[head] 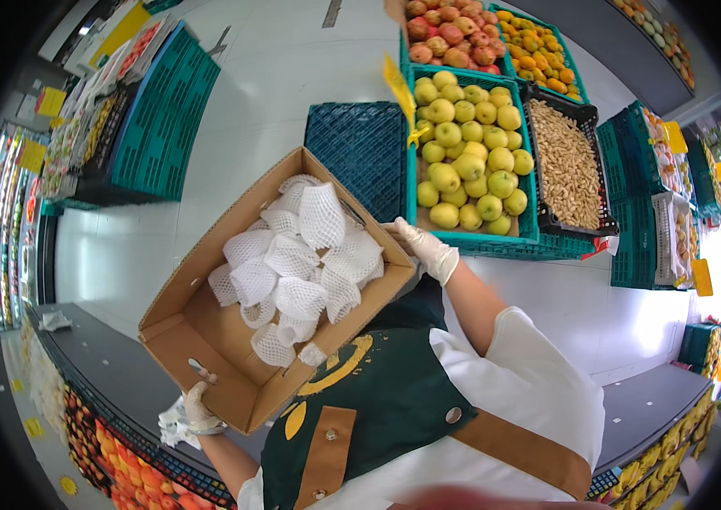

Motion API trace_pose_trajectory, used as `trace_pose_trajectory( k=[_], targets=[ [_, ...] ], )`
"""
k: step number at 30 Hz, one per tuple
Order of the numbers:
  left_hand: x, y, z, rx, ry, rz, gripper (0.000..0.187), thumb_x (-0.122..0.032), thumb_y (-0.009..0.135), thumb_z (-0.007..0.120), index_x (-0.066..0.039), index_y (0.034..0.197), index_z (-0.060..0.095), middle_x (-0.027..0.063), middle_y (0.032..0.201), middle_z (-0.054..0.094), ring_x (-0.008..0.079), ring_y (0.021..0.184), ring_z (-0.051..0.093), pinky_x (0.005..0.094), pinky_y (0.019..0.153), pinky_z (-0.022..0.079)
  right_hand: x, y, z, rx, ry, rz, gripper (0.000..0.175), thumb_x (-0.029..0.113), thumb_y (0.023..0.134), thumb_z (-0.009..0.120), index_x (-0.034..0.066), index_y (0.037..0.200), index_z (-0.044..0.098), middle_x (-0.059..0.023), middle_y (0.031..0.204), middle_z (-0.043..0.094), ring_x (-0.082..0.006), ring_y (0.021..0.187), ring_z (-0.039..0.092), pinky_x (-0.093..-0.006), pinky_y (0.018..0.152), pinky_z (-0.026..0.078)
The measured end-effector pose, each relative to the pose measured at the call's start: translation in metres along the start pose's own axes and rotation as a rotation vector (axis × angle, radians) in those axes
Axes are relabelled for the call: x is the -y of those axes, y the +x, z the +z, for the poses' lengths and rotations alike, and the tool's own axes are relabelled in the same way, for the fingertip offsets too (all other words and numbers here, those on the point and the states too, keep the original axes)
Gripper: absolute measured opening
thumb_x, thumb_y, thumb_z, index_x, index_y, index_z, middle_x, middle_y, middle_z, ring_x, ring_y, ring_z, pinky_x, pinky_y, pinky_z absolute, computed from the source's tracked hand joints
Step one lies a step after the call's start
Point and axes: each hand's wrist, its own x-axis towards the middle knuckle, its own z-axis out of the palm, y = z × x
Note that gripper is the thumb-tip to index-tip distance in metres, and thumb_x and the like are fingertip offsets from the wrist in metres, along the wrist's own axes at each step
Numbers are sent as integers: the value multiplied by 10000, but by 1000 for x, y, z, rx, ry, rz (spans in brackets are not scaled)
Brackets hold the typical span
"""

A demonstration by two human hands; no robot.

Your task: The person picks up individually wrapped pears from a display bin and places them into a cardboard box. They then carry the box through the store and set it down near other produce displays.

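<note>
I hold an open cardboard box tilted in front of my apron. Inside it lies a loose heap of white foam net sleeves, gathered towards the far end, while bare cardboard shows at the near-left end. My left hand, in a pale glove, grips the box's left end, with fingers showing through the handle slot. At the opposite end, my right hand, also gloved, holds the box near its corner; its fingertips are partly hidden behind the cardboard. Just beyond that hand stands a teal crate of yellow-green apples.
A dark blue-green crate stands beside the apples. Around it are pomegranates, orange citrus fruit and a black crate of peanuts. Stacked teal crates rise at left. A grey ledge and fruit display lie at lower left.
</note>
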Motion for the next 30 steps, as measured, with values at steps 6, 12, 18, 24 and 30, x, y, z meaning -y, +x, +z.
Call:
trace_pose_trajectory(
  k=[6, 12, 18, 24, 30],
  targets=[
    [-10, -18, -100, -83, 49, 133, 484, -27, 820, 592, -68, 1294, 502, 94, 1056, 638, 240, 892, 642, 371, 777, 544, -44, 32, 106, 157, 271, 97, 621, 539, 961, 506, 33, 1319, 540, -113, 1273, 604, -239, 1122, 599, -376, 937, 504],
    [-6, -43, -109, -271, -87, 164, 514, 35, 822, 584, -54, 1321, 494, 121, 1110, 635, 242, 951, 652, 362, 784, 559, 16, 96, 128, 266, -34, 90, 563, 398, 941, 608, 39, 1362, 505, -70, 1302, 581, -182, 1180, 546, -319, 1036, 409],
    [-13, -23, -126, -387, -172, 160, 509, 61, 812, 607, -49, 1304, 533, 96, 1111, 616, 194, 928, 636, 318, 782, 550, 55, 164, 233, 271, -178, 81, 516, 274, 899, 679, 55, 1326, 490, -47, 1113, 610, -152, 1014, 587, -311, 896, 491],
    [-30, 43, -163, -548, -178, 97, 478, 31, 813, 632, -48, 1279, 558, 65, 1049, 628, 150, 897, 614, 293, 747, 532, 47, 268, 311, 293, -274, 195, 676, 314, 836, 747, 27, 1351, 415, -98, 1080, 608, -216, 979, 615, -353, 849, 525],
    [-71, 159, -177, -622, -63, 169, 409, -58, 824, 669, -42, 1223, 583, 43, 917, 638, 128, 776, 598, 281, 702, 497, 84, 412, 391, 338, -495, 234, 666, 368, 811, 770, 5, 1294, 490, -62, 967, 620, -154, 864, 576, -324, 797, 509]
  ],
)
